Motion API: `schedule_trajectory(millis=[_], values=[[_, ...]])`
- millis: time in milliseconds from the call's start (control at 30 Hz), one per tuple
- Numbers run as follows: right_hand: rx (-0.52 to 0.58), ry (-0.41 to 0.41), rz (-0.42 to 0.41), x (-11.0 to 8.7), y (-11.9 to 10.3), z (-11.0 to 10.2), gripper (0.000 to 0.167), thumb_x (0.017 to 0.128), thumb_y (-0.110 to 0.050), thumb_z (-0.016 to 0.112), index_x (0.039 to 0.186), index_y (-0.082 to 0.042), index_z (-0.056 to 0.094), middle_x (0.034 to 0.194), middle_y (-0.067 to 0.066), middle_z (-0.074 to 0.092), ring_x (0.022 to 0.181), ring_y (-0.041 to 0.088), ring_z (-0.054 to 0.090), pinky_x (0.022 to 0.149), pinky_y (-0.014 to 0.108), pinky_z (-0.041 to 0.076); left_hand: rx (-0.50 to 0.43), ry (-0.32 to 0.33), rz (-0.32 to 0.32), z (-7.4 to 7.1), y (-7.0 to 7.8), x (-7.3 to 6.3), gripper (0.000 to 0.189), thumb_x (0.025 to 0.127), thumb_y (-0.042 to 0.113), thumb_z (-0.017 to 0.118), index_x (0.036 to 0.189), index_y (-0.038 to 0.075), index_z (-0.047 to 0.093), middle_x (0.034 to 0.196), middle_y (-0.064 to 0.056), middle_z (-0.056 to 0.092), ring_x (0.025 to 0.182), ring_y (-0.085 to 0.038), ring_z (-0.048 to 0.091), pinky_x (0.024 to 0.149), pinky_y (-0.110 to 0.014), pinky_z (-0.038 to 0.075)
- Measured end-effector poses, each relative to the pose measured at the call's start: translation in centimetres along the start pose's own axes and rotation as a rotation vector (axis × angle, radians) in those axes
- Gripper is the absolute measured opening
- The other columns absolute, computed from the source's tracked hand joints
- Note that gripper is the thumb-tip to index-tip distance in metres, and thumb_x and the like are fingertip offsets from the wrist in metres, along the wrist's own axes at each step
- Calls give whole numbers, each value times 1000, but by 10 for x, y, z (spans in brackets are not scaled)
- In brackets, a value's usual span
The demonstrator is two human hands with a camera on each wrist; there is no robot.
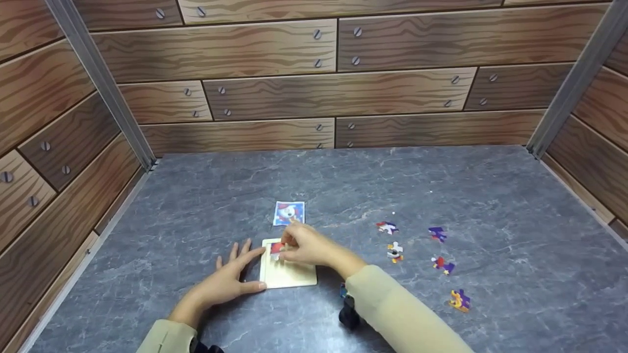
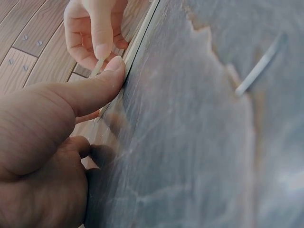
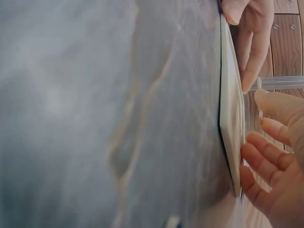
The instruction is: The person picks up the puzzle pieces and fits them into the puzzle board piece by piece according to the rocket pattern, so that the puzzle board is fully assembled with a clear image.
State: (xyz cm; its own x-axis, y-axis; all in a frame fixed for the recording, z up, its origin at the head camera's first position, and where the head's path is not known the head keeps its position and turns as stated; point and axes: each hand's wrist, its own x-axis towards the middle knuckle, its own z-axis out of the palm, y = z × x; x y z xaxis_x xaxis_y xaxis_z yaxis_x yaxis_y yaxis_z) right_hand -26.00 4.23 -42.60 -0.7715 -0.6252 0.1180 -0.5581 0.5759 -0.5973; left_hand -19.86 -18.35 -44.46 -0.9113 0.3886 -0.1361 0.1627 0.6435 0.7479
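A cream puzzle tray (image 1: pixel 292 278) lies flat on the table. My left hand (image 1: pixel 223 280) is spread at its left side, with thumb and index finger touching the edge. Over the tray's upper part, my right hand (image 1: pixel 310 246) pinches a jigsaw piece (image 1: pixel 276 248) with some red on it. That piece shows edge-on as a thin pale strip (image 2: pixel 97 67) in the left wrist view. Fingers partly hide it, so whether it touches the tray I cannot tell. Just beyond the tray lies a small picture card (image 1: pixel 289 214) with a white figure on blue.
Loose jigsaw pieces lie scattered to the right, among them a white one (image 1: pixel 394 252), a purple one (image 1: pixel 437 234) and a yellow-purple one (image 1: pixel 460 300). A bluish item (image 1: pixel 343 290) is partly hidden by the right sleeve. Wood-patterned walls (image 1: pixel 274 98) enclose the grey table.
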Motion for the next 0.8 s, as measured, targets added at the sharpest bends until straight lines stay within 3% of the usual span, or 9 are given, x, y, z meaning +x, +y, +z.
schedule_trajectory(millis=[67,133,267,567,700,800], values=[[-46,-13,29,2,-3,1,23,78,-25,73,90,-9,60,95,4,60,134,36,27,97,42,39,-3,0,3,0,0,0,78,78,40,71,144,22,36,154,-17,2,136,-36,-19,96,-61,-22],[-95,-16,54,3,-5,3,23,78,-27,72,90,-11,61,102,4,60,134,35,28,99,45,37,-4,2,6,0,0,0,77,78,40,72,144,21,36,154,-18,2,136,-36,-18,96,-61,-23],[-176,1,74,6,-8,5,23,76,-27,71,92,-12,62,107,4,60,132,33,33,96,46,40,-2,7,6,0,0,0,78,78,40,72,144,20,37,153,-19,3,136,-37,-18,96,-61,-22],[-268,30,77,11,-10,10,23,77,-26,70,95,-12,65,99,1,58,125,30,43,89,46,44,7,3,-8,-1,1,0,78,77,40,73,144,20,37,153,-18,4,136,-37,-17,96,-62,-22],[-275,57,73,12,-11,12,21,77,-25,70,92,-12,66,90,-2,55,107,23,54,80,39,48,9,4,-19,-1,1,1,78,77,40,73,144,20,37,153,-19,5,136,-37,-18,96,-62,-22],[-268,76,78,13,-11,13,21,77,-26,71,91,-12,65,87,-3,53,90,18,54,73,36,47,2,4,-13,-1,1,1,78,77,39,73,144,20,37,153,-19,5,136,-37,-18,96,-62,-22]])
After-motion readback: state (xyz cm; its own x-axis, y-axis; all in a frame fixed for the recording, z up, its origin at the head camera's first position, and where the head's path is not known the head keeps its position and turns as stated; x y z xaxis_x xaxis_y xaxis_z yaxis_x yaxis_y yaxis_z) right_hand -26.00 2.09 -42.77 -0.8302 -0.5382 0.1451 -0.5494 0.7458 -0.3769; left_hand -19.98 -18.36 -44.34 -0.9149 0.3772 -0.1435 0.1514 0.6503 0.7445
